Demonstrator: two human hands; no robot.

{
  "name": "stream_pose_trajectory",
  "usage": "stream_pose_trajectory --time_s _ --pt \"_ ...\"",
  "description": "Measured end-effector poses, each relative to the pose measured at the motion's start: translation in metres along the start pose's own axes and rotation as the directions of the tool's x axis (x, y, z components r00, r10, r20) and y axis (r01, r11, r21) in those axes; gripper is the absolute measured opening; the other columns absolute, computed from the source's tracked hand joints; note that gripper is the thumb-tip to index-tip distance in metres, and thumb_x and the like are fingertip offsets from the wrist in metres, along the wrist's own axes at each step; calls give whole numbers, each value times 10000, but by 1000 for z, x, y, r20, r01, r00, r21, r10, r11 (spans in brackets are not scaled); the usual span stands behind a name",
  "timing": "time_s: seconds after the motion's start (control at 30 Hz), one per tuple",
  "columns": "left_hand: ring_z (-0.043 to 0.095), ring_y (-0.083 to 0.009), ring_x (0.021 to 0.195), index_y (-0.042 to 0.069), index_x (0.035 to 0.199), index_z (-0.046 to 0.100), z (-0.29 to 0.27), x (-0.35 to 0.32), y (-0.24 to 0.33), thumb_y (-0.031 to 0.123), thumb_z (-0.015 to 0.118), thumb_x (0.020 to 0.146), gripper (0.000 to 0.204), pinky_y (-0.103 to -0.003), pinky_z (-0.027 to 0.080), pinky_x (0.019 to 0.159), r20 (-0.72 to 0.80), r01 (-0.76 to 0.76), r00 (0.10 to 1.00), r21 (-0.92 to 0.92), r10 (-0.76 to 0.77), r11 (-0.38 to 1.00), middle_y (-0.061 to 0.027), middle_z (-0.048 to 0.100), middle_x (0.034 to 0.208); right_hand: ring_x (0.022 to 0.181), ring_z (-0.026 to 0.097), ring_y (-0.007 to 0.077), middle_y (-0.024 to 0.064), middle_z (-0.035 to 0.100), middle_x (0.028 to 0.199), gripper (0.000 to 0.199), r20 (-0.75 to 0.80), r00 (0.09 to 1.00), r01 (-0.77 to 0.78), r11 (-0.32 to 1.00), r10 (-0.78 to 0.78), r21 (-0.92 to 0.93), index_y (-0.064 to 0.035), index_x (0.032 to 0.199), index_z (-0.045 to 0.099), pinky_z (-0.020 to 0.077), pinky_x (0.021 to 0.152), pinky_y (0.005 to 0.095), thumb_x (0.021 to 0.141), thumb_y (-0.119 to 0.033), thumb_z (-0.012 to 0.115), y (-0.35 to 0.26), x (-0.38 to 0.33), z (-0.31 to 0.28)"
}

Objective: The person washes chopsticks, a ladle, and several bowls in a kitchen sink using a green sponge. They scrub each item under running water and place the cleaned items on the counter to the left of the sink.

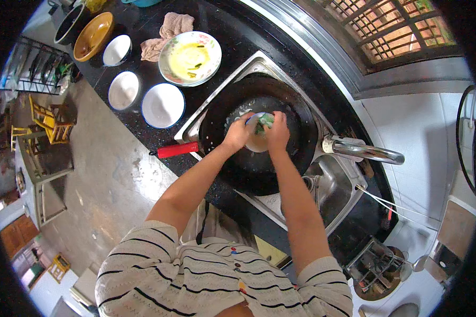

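Black and broad, the round metal wok (248, 164) with the red straight handle (177, 150) lies tilted in the stainless steel sink (330, 193), its rim resting across the sink's edge and its handle sticking out toward the dark speckled tabletop (143, 68). Over the middle of the wok the left hand (238, 133) curls around the edge of a small pale round bowl (257, 138), fingers bent and closed on its rim, while the right hand (276, 132) presses a green-and-white scrubbing sponge (265, 121) against the bowl, fingers folded over it; both hands are closed in a grip, not spread. The bowl looks like ceramic, so I judge it stiff, fairly light, breakable if it knocks the wok, and likely slippery when wet; the rim, pinched between thumb and fingers, seems the safest hold. The sponge is soft and gives under the fingers. The wok appears heavy and is best taken by its red handle. Just right of the wok the curved chrome tap (362, 151) reaches over the sink. Beyond the wok on the tabletop stand a flowered plate with yellow residue (189, 58), three white bowls (163, 105) and a crumpled pinkish cloth (169, 31).
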State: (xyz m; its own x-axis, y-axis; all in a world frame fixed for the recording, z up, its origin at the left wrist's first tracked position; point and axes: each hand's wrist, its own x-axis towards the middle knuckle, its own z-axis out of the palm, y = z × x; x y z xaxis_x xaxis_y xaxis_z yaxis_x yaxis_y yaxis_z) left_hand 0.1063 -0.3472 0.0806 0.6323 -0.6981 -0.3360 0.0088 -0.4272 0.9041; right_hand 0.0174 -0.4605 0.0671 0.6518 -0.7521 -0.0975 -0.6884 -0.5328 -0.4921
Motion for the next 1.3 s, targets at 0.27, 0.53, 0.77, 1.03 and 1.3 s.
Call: stream_pose_trajectory --time_s 0.27,0.53,0.77,1.03,1.3 --pt "501 -406 1017 159 1197 483 12 0 -9 13 537 767 457 -443 441 829 -333 -153 921 160 199 975 -177 463 1153 1098 471 388 211 415 1237 780 240 890 -456 778 388 432 -49 1275 292 438 858 420 663 -161 762 22 -30 61" --pt "516 -366 954 170 1207 465 15 8 -12 25 592 743 502 -445 449 779 -397 -169 842 450 366 877 -149 457 1090 1140 388 335 122 356 1263 692 -154 976 66 886 -153 -458 -182 1214 450 344 905 502 601 -113 763 17 -61 30" --pt "533 -410 920 146 1244 396 33 12 -17 69 534 806 466 -471 438 773 -407 83 913 173 -6 981 -197 511 1072 987 506 358 109 523 1072 461 -19 999 -28 1000 28 -6 -73 1144 511 421 845 434 705 -29 645 58 -57 19" --pt "536 -242 1037 161 1305 317 63 18 -86 140 586 816 559 -458 473 762 104 315 938 -658 -331 684 -96 525 1162 1092 492 342 148 525 1179 538 -448 894 154 934 8 324 -77 1285 448 348 993 418 756 7 493 -28 -82 -3" --pt "431 -205 1158 247 1363 219 28 -22 -14 152 569 858 622 -390 466 851 535 564 798 -499 -278 659 -60 435 1254 1085 532 207 100 584 1158 333 -96 989 38 439 110 898 1 1143 572 383 953 322 824 -44 486 11 -33 -33"
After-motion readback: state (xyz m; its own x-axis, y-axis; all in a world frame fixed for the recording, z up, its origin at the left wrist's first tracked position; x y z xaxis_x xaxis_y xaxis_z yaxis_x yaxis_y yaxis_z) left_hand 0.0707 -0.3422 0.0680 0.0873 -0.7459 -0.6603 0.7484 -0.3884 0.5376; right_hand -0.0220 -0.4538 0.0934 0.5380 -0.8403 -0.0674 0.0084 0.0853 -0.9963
